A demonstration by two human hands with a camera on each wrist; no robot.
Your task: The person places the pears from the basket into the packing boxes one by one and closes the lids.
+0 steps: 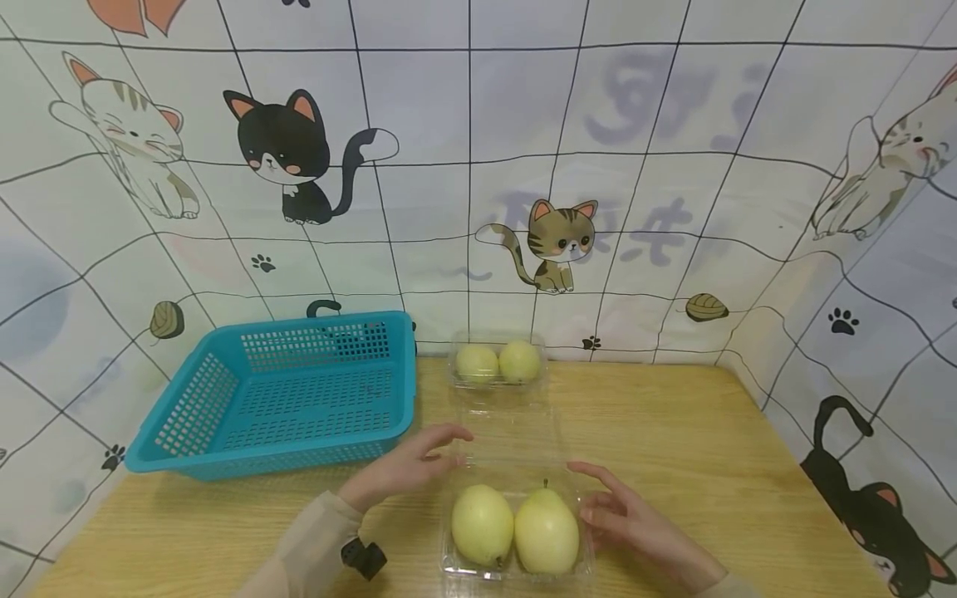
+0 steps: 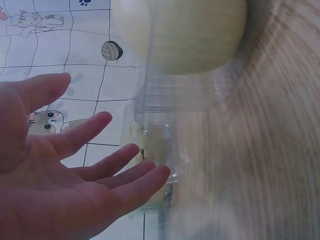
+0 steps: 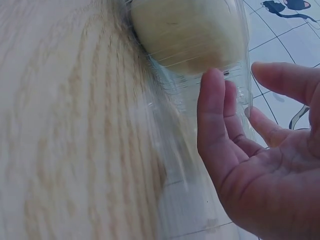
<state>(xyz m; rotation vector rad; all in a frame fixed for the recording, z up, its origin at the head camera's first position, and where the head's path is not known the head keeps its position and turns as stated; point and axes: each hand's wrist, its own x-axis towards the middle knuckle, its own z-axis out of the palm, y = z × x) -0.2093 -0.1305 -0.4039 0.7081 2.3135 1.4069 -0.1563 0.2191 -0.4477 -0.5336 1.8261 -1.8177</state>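
Observation:
A clear plastic clamshell box (image 1: 516, 573) lies at the front of the table with its lid (image 1: 508, 433) folded back. In its base sit two pale yellow-green pears, the left pear (image 1: 482, 525) and the right pear (image 1: 547, 531), whose stem points up. My left hand (image 1: 407, 467) hovers beside the box's left side near the hinge, its fingers spread and holding nothing in the left wrist view. At the right wall is my right hand (image 1: 628, 515), fingers loosely bent; in the right wrist view its fingertips (image 3: 212, 80) are close to the plastic, and contact is hard to tell.
A turquoise perforated basket (image 1: 299, 457) stands at the back left, with nothing visible inside. Behind the lid, against the wall, another clear box (image 1: 497, 382) holds two similar fruits. Cat-patterned sheeting (image 1: 434, 208) surrounds the wooden table (image 1: 673, 432).

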